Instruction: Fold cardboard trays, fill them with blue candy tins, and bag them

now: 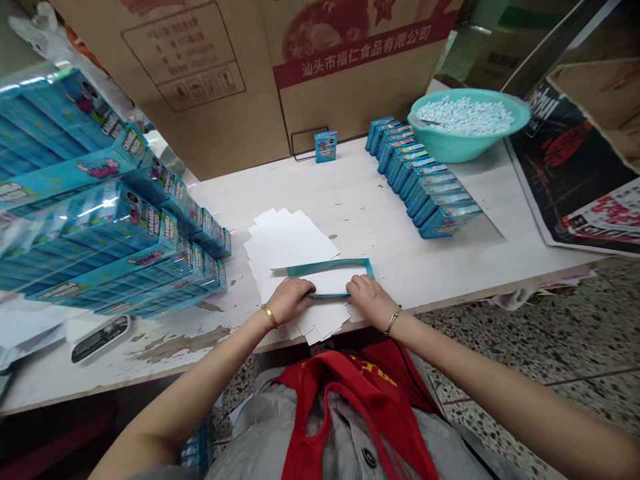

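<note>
A shallow blue tray box [370,268] with a white inside lies at the table's front edge, on top of spread white card sheets [290,239]. My left hand [290,299] grips its near left corner, fingers curled over the edge. At the near right corner, my right hand [367,297] holds the same box with bent fingers. The box's far wall stands up, its blue side showing. Both thumbs are mostly hidden.
Wrapped blue packs [100,220] are stacked at the left, near a phone-like device [103,338]. Small blue boxes [420,180] form a row at right, beside a turquoise bowl [460,147] of white pieces. A large carton [240,133] stands behind one small box [326,147].
</note>
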Motion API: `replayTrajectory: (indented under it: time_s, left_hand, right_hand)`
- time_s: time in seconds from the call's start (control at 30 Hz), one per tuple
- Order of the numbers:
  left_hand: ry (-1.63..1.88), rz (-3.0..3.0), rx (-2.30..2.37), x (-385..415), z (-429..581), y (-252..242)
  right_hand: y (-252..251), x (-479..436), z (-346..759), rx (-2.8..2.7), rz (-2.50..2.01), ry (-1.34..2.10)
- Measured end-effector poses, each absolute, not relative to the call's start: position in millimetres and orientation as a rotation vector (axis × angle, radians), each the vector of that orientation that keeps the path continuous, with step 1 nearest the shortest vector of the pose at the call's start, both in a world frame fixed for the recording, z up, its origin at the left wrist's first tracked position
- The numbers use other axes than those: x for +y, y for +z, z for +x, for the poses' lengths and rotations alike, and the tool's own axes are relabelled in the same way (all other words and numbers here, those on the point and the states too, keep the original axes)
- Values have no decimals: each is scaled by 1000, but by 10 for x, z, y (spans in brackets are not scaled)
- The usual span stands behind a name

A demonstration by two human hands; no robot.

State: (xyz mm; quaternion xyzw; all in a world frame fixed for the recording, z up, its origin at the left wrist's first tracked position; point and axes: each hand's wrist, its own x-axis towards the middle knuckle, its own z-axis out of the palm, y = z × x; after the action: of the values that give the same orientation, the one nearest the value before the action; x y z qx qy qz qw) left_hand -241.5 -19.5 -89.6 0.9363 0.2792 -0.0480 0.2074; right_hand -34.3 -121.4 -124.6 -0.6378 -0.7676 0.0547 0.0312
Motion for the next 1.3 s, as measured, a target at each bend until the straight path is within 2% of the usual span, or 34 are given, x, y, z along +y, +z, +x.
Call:
replayTrajectory:
  time_s: [0.23,0.37,0.5,0.67,0.8,1.0,1.2,1.3]
  left_hand:
    - [-480,2613,807,-178,-2221,-722]
    - [-359,2567,966,-260,-2233,-771]
    - [-248,2234,864,-61,-2338,-840]
    - [-418,2095,592,183,-2342,-850]
    - [-437,2306,735,-27,-2301,-773]
    - [-61,2842,960,-115,-2308,-522]
    - [-569,2919,806,325,-2093,-596]
    - [-670,2933,759,360,-1954,-708]
  right_hand:
    - [-1017,-1049,-307,-2479,-2047,526]
    - [-950,-1001,-276,-2522,-2020,645]
    - [-954,-936,-246,-2559,-1999,742]
    - [-1003,-879,-225,-2568,-1959,783]
    - [-1049,-876,-216,-2567,-1918,747]
    - [-1036,-900,-215,-2580,-1875,752]
    - [-1017,-926,-220,-2576,-1851,714]
    - [-1022,-937,-226,-2571,-1834,675]
